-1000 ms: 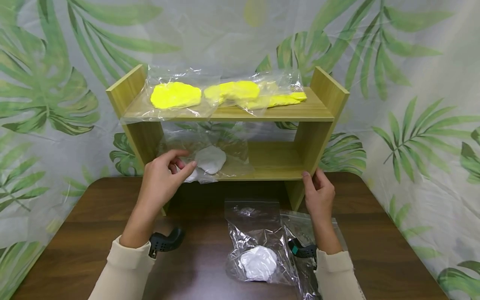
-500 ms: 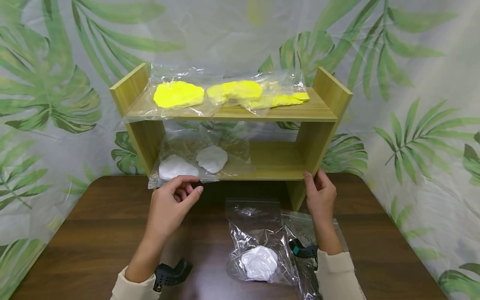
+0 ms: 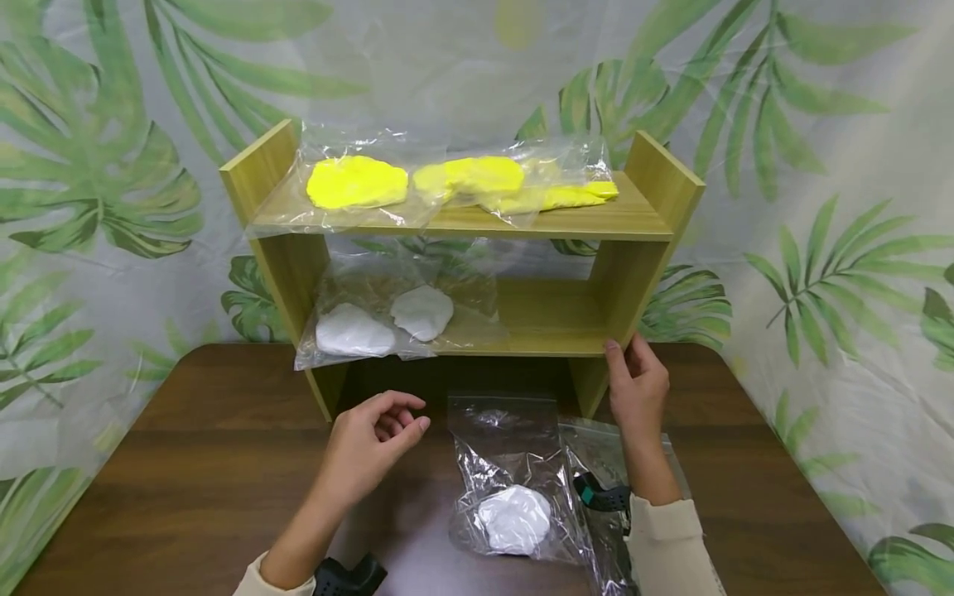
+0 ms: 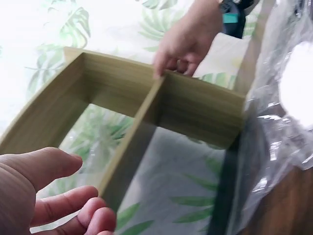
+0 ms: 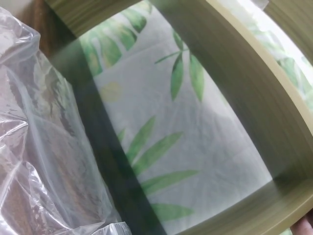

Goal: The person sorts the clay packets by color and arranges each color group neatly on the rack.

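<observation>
My left hand [image 3: 376, 443] hovers over the table in front of the small wooden shelf [image 3: 551, 352], fingers loosely bent and holding nothing. Above it, on the middle board, two clear plastic bags with white, clay-like lumps [image 3: 354, 329] lie side by side; the left bag overhangs the front edge. My right hand [image 3: 637, 385] pinches the shelf's right side panel, thumb at the front edge, as the left wrist view also shows. Between the hands, a clear zip bag [image 3: 492, 434] with a white lump [image 3: 514, 520] lies on the table.
Clear bags with flat yellow lumps [image 3: 358, 182] cover much of the top board. Another clear zip bag [image 3: 607, 463] lies on the table beneath my right forearm. Behind the brown table [image 3: 179, 463] hangs a leaf-patterned cloth [image 3: 820, 108].
My left hand has drawn back from the white lumps on the middle board, down and toward me over the table, uncovering the left lump. The right hand stays on the side panel.
</observation>
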`<state>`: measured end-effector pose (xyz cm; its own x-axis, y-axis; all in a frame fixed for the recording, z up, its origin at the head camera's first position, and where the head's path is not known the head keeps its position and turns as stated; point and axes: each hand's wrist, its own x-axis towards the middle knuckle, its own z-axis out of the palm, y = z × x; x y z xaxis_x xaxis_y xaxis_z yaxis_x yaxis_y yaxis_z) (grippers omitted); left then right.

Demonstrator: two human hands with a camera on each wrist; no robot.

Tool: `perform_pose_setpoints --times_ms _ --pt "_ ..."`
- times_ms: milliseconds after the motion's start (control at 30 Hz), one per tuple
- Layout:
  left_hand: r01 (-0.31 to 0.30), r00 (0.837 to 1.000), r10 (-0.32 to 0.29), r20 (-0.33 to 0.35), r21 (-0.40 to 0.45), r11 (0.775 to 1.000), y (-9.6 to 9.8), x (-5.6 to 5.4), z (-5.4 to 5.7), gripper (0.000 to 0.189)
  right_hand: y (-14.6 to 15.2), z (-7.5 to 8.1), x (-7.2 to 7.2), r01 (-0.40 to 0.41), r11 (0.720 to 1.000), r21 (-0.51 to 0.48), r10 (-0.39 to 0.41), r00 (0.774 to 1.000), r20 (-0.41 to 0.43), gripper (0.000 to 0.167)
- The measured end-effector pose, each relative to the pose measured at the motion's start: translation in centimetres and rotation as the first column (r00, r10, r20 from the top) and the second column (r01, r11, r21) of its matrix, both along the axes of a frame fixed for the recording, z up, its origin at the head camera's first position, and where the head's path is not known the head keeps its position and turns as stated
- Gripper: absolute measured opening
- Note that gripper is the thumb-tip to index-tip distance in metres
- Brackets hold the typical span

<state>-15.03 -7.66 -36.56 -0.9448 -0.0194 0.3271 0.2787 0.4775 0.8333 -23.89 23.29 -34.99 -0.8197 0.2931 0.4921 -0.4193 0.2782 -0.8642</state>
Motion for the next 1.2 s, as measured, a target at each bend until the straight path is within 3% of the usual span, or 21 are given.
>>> perform_pose_setpoints --times_ms 100,167,300,367,500,767,933,1200 --pt "0.056 0.995 -0.059 0.086 0.032 0.998 0.4 -0.2 -1.0 0.012 0.0 0.0 0.0 0.006 1.000 0.002 -0.006 1.000 -0.002 0.034" --pt "0.120 0.980 -0.128 0.153 0.061 0.991 0.6 -0.3 -1.8 0.015 0.0 0.0 0.1 0.010 1.000 0.005 -0.010 1.000 0.000 0.034" --pt "0.260 0.916 -0.291 0.277 0.142 0.955 1.1 -0.8 -3.2 0.024 -0.1 0.0 0.1 0.008 1.000 0.008 -0.009 1.000 0.006 0.034" --pt "0.301 0.884 -0.344 0.318 0.176 0.937 1.2 -0.9 -3.7 0.027 -0.1 0.0 0.1 0.009 1.000 0.006 -0.009 1.000 0.012 0.034" --pt "0.322 0.842 -0.388 0.376 0.226 0.919 1.4 -1.1 -4.7 0.029 0.0 0.1 0.1 0.010 1.000 -0.002 -0.010 1.000 0.015 0.033" --pt "0.285 0.784 -0.393 0.480 0.285 0.915 2.1 -1.0 -6.7 0.029 0.0 0.1 0.1 0.003 1.000 0.003 -0.003 1.000 0.020 0.035" --pt "0.297 0.763 -0.420 0.491 0.311 0.903 2.7 -0.8 -7.9 0.024 0.1 0.0 0.0 -0.007 1.000 0.006 0.007 1.000 0.018 0.035" --pt "0.284 0.765 -0.424 0.485 0.336 0.898 3.5 -0.5 -8.8 0.021 0.0 0.1 0.0 0.002 1.000 -0.002 -0.002 1.000 0.019 0.035"
